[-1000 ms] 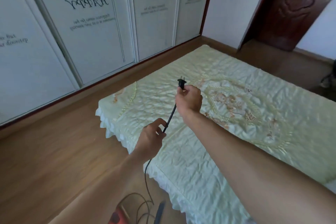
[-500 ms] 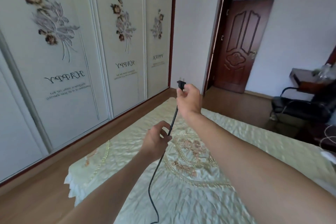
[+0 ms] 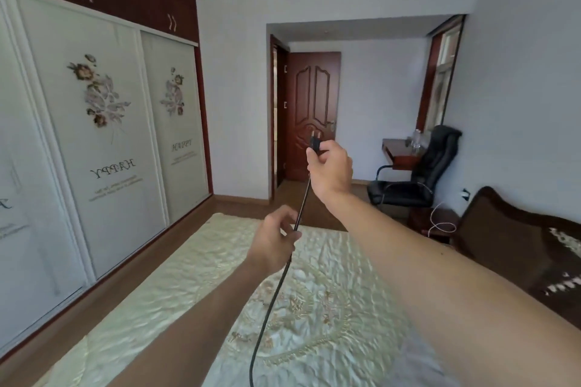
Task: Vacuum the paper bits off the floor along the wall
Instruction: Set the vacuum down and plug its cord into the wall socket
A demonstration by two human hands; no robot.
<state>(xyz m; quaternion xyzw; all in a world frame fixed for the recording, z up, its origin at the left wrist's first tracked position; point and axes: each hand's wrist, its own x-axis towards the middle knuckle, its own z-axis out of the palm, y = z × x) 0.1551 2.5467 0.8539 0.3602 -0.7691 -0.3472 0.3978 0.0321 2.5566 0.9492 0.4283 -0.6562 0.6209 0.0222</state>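
My right hand point(image 3: 330, 170) is raised in front of me and pinches a black two-pin plug point(image 3: 315, 142), prongs pointing up. From the plug a black power cord point(image 3: 273, 294) runs down through my left hand point(image 3: 274, 241), whose fingers curl round it, and then drops out of view at the bottom edge. Both hands are above the bed. The vacuum cleaner and the paper bits are out of view.
A bed with a pale green quilted cover point(image 3: 195, 286) fills the lower middle. White sliding wardrobe doors point(image 3: 103, 148) line the left wall, with a strip of wood floor point(image 3: 103, 289) between. Ahead are a brown door point(image 3: 314, 110), a black office chair point(image 3: 418, 173) and a dark headboard point(image 3: 515, 239).
The view has tilted up from the bed and floor to the far side of the room. Both hands keep hold of the cord and plug. The red vacuum at the bottom has left the view.
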